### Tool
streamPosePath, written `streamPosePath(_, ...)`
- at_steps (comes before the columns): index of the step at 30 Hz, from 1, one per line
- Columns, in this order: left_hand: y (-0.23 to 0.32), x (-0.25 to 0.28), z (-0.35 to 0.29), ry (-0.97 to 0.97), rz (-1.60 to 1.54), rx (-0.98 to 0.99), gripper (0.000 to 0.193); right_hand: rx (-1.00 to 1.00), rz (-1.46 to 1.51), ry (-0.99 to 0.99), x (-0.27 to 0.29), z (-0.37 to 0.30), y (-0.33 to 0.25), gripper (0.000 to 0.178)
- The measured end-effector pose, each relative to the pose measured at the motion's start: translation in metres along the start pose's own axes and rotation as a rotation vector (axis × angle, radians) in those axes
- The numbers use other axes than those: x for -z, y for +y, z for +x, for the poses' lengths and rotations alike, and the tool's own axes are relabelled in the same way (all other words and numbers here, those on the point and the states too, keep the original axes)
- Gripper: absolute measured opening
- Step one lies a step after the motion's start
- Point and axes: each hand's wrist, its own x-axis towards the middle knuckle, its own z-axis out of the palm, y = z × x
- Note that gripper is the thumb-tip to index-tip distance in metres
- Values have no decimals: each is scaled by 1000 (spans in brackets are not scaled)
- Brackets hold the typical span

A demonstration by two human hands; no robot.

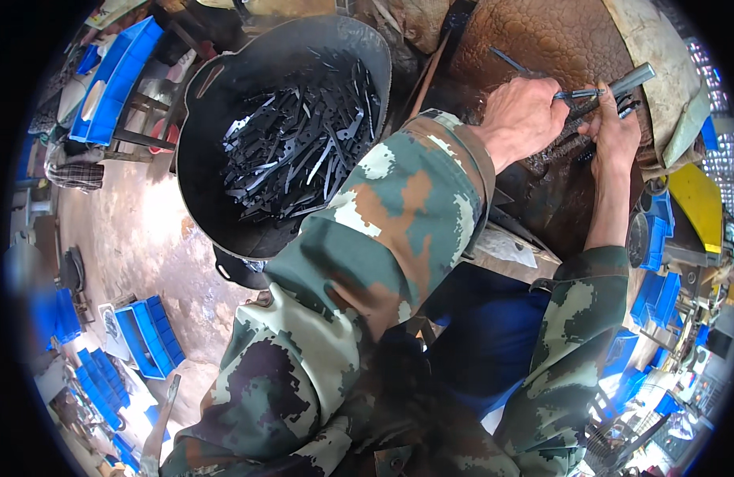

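Observation:
My left hand [528,118] is closed in a fist around a thin dark metal strip [506,60], one end of which sticks out at the far left of the knuckles. My right hand [615,131] is also closed. Its thumb presses near a dark strip end [580,94] that lies between the two hands; whether this is the same strip, I cannot tell. Beside the right fingers juts a thicker grey metal bar [633,78], and several dark strips [628,108] show at that palm. Both hands are over a brown, wet-looking, crusted surface [542,36].
To the left stands a large black tub [194,163] with a heap of dark flat metal strips [303,135]. Blue plastic bins [150,338] sit on the floor at left, others [657,298] at right. A pale cloth-like sheet [649,36] edges the brown surface, near a yellow panel [695,205].

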Motion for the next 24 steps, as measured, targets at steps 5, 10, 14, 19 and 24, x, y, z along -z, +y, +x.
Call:
streamPosePath(5,0,0,-2,-15,-8,4,24,6,-11,8,3,-3,0,33)
streamPosePath(10,-2,-1,-1,3,14,-19,25,13,4,1,2,-2,0,31)
streamPosePath(14,-4,-1,0,-7,19,-9,25,0,1,11,1,-3,0,30)
streamPosePath(19,-4,-1,0,-6,24,-12,25,6,-16,17,1,-3,0,29)
streamPosePath(24,-5,-1,2,-12,12,-5,25,2,-11,14,0,-2,0,29)
